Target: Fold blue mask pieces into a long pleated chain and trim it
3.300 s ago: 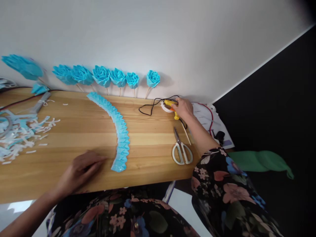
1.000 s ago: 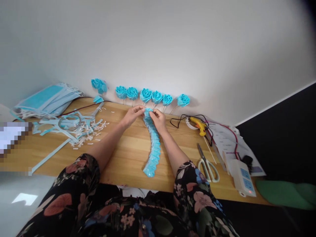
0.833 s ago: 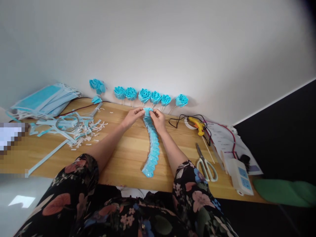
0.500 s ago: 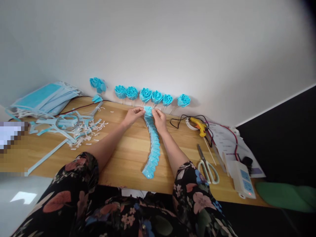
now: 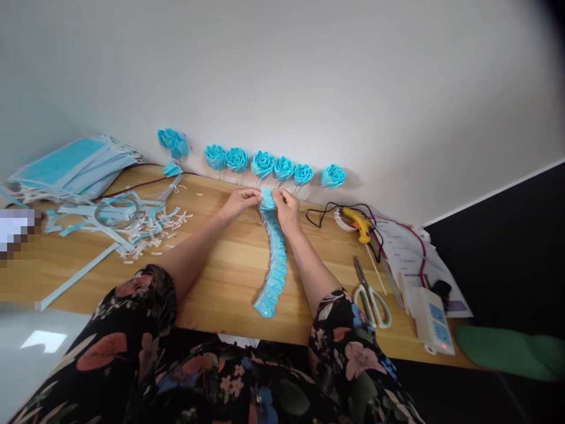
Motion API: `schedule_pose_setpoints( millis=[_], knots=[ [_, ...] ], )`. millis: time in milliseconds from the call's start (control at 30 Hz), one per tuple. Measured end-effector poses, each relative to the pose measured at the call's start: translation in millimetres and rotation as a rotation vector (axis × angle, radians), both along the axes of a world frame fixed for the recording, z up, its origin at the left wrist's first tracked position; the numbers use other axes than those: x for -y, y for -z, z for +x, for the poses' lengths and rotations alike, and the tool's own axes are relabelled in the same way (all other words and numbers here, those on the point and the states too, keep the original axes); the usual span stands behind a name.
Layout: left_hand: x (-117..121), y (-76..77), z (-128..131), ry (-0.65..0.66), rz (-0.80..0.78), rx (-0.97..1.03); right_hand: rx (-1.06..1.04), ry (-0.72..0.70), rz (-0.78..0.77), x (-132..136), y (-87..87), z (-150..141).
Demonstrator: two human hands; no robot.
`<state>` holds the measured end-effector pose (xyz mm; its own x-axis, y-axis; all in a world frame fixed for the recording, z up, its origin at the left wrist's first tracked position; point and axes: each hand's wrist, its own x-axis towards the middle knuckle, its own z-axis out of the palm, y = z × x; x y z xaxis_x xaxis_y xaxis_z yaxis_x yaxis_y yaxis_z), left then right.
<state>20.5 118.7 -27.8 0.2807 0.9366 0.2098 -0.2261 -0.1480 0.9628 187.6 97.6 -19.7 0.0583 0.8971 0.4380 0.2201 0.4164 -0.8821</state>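
Observation:
A long strip of blue pleated fabric (image 5: 276, 259), folded like overlapping petals, lies on the wooden table and curves toward me. My left hand (image 5: 241, 201) pinches the left side of its far end between thumb and fingers. On the opposite side of that end, my right hand (image 5: 286, 209) is closed in a similar pinch. Just beyond my hands, several blue fabric roses (image 5: 263, 165) on thin stems lean against the wall.
Blue face masks (image 5: 70, 165) are stacked at the left, near cut strips, white scraps and a tape roll (image 5: 116, 212). On the right lie scissors (image 5: 371, 297), a yellow glue gun (image 5: 359, 224), papers (image 5: 424, 259) and a power strip (image 5: 435, 324). The wall (image 5: 282, 70) closes off the back.
Both hands stay pinched on the strip's far end, with only slight finger movement. The view has shifted a little; the strip's near end lies as before.

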Motion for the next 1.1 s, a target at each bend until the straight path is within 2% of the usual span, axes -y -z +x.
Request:
schedule_pose_setpoints(
  millis=[100,233,367,533,1100],
  knots=[
    [-4.1,2.9,-1.5,-0.005,0.007,0.090,-0.076,-0.061,0.024,-0.6,1.0,1.8],
    [-7.4,4.3,-1.0,-0.022,-0.003,0.147,-0.062,-0.065,-0.069,-2.0,3.3,4.4],
    [-7.0,5.0,0.5,-0.027,-0.010,0.137,-0.050,-0.069,-0.121,-3.5,4.6,4.8],
    [-4.7,5.2,1.0,0.005,0.005,0.093,-0.032,0.008,-0.098,-4.0,5.0,4.4],
    [-6.1,5.2,-0.8,0.016,0.034,-0.020,-0.006,0.027,-0.053,-4.6,6.9,6.1]
  ],
)
